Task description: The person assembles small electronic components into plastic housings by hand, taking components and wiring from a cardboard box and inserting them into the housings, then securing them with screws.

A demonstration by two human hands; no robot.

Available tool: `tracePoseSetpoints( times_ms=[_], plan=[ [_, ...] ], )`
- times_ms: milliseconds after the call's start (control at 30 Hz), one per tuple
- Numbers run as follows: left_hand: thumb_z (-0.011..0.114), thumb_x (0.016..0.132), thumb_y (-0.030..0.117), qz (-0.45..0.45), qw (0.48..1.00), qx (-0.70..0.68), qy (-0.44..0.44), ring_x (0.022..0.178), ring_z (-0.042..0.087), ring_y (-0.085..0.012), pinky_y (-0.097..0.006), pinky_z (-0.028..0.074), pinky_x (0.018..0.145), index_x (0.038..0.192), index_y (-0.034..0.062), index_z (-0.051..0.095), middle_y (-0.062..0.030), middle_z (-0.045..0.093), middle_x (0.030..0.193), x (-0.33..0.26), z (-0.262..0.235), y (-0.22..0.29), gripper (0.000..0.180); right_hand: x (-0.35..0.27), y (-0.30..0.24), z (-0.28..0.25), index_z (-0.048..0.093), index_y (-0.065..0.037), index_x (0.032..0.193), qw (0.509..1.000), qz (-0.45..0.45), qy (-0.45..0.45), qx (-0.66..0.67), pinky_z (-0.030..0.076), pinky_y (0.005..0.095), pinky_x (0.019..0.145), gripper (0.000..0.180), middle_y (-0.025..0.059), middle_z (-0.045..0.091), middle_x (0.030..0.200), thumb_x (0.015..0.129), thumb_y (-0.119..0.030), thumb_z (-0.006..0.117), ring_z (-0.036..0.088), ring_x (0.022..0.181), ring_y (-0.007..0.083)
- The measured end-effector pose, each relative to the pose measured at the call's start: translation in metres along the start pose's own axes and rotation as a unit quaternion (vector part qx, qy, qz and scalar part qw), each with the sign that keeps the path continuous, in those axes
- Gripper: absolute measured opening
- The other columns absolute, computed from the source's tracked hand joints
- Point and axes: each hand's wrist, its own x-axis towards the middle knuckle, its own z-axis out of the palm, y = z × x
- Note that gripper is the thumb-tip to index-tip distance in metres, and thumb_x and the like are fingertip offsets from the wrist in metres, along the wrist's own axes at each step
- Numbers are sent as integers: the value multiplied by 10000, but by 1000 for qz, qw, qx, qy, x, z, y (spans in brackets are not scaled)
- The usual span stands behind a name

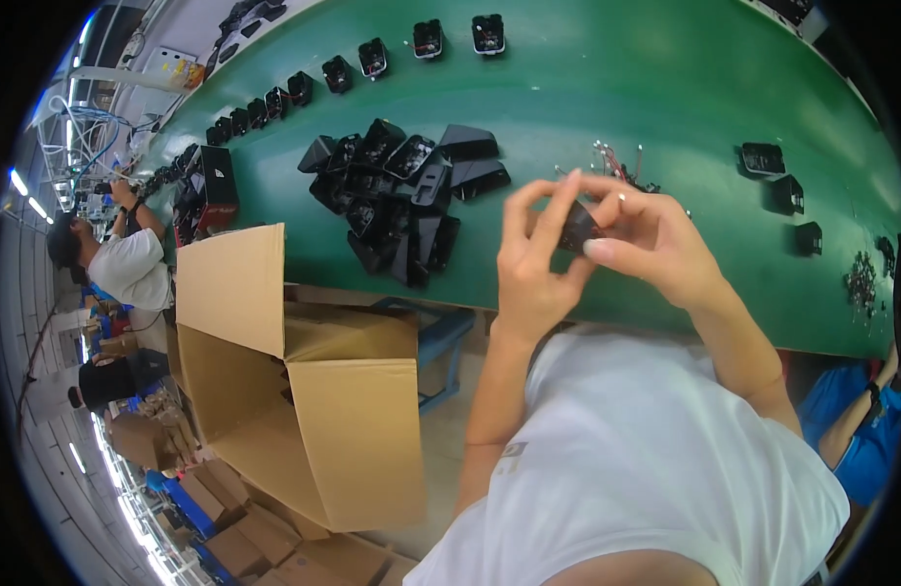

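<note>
Well left of the left-hand fingers, off the near edge of the green worktable [607, 98], a cardboard box [367, 444] stands with flaps spread, which presumably leaves its mouth accessible. Farther out and left of the fingers, a curved row of black housings [338, 74] with wiring inside is spaced along the table, apparently so that each remains separate. Just left of the fingers lies a heap of black plastic shells [387, 195], facing mixed ways, likely kept within short reach.

Left hand [533, 259]: fingers bent, thumb brought toward them, gap about as wide as the piece gripped. Between both sets of fingertips, above the table, is a small black plastic housing [577, 230]. Its visible part looks longest from near to far and slightly tilted; fingers mask its ends, so which way it faces cannot be told. Right hand [660, 239]: thumb tip against the piece's right side, index finger arched over; the two-sided hold appears to steady it.

Just beyond the right fingers lie wired components [611, 161]. Well right of them are three black housings [787, 193], set apart, then a small pile of loose parts [862, 283], too small to identify.
</note>
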Motion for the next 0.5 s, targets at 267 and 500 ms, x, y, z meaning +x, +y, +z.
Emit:
tracePoseSetpoints(
  times_ms=[267,500],
  plan=[
    [886,682,151,25,996,79,-16,791,544,-201,-323,499,704,1395,97,582,-110,525,1258,17,-12,-7,776,41,-16,-37,668,-43,897,995,63,-43,-61,458,357,997,168,146,653,1266,777,-99,772,639,1015,208],
    [792,786,181,-42,938,339,58,1130,523,-341,-425,450,931,1297,69,588,-151,499,1307,11,-25,-45,561,201,24,-124,678,-62,910,753,-271,77,-595,430,427,1051,238,110,527,1431,753,-177,814,519,1242,367]
  ],
)
